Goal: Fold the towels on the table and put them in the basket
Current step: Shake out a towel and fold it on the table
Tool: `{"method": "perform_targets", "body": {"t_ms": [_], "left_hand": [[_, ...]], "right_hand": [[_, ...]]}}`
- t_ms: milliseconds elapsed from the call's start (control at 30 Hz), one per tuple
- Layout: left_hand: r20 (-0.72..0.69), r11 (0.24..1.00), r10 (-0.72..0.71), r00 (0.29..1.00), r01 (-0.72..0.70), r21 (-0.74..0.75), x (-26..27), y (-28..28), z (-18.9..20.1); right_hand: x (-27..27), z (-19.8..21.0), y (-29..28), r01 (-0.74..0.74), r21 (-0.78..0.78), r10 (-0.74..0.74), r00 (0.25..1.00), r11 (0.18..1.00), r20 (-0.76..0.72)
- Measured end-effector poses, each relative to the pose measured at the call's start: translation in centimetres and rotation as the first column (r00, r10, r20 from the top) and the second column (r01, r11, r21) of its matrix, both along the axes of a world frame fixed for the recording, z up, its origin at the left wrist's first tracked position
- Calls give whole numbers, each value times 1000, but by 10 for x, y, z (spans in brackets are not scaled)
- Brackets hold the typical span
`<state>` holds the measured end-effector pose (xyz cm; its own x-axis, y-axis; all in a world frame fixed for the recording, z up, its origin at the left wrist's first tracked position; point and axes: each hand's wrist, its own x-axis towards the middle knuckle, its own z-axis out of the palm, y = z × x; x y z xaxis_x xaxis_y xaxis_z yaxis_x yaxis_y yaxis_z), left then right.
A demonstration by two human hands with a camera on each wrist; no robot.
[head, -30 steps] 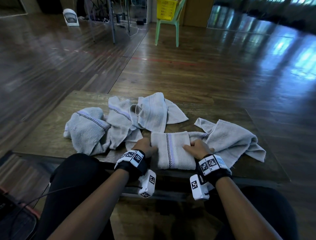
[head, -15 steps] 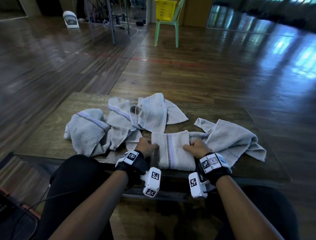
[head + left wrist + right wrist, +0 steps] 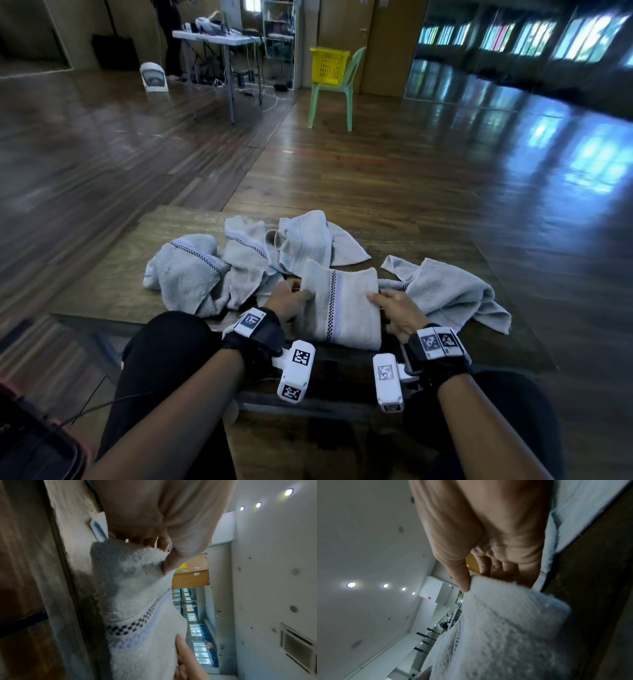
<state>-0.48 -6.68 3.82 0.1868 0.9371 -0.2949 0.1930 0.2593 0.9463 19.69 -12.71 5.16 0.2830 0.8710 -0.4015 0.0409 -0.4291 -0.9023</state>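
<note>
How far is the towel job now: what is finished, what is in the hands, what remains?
Done: none visibly in the yellow basket on the far chair. In hand: the folded towel, gripped at its sides by the left hand and right hand. Left: the crumpled towels on the table, plus another to the right.

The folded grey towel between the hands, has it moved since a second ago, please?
Yes: the folded grey towel has its far edge lifted off the wooden table, towards the crumpled towels behind.
</note>
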Motion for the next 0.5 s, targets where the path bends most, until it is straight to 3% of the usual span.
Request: {"method": "perform_targets", "body": {"t_ms": [200, 500], "left_hand": [[68, 985, 0, 998, -12, 170, -26, -34, 62], [201, 956, 1, 980, -60, 287, -48, -83, 147]], "right_hand": [[-22, 52, -34, -39, 199, 27, 998, 979, 64], [-40, 133, -72, -115, 396, 56, 986, 911, 156]]}}
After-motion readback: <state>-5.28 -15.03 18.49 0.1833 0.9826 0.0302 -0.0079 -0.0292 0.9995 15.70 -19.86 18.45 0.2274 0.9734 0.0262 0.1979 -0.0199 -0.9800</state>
